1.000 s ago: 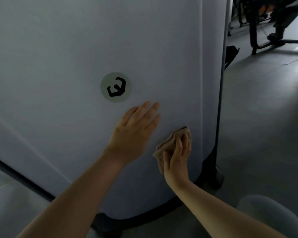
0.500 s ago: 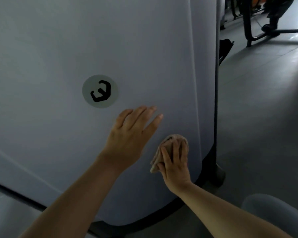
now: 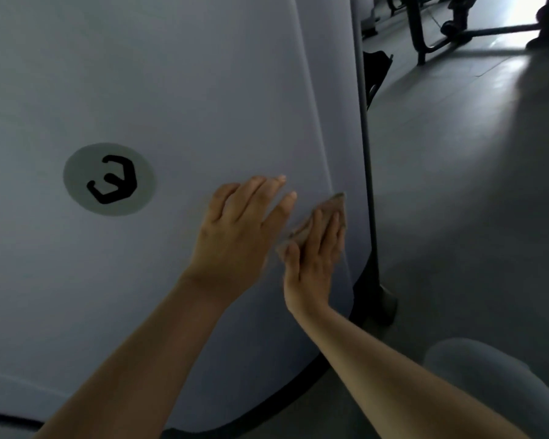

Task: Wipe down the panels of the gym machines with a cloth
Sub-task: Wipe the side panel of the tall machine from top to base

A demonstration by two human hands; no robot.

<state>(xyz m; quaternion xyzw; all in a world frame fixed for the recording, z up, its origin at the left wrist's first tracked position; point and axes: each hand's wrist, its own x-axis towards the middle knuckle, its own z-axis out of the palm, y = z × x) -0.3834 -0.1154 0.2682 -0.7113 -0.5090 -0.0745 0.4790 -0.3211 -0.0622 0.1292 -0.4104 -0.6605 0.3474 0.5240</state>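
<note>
Although no dirt or streaks can be made out on the pale grey panel (image 3: pixel 171 90), the wipe appears to be somewhere in its middle, and how much of the surface is already done cannot be told. At the far left of the panel sits a round badge (image 3: pixel 109 179) with a black angular mark, and nothing is touching it. Right of the badge, the left hand (image 3: pixel 238 229) lies flat against the panel with its fingers spread and loose, grasping nothing; I take it for a brace while the other arm works. Just beside it, the right hand (image 3: pixel 314 258) presses a small tan cloth (image 3: pixel 327 213) flat to the panel, fingers stretched over the fabric and not clenched, so the cloth is pinned between palm and panel, and only its upper part shows past the fingertips. That spot is close to the panel's right edge, near a faint vertical seam (image 3: pixel 311 106). Blur around both hands suggests they are moving. Further right a dark upright post (image 3: pixel 366 153) runs down to a foot on the floor (image 3: pixel 473 185), and at the far top right stand the dark frames of other gym machines (image 3: pixel 441 36), well apart from the hands. Judging by this, 1 panel is in hand and those other machines are left to do, along with the low curved edge of this one. No containers are in view, so nothing can be said of contents.
</note>
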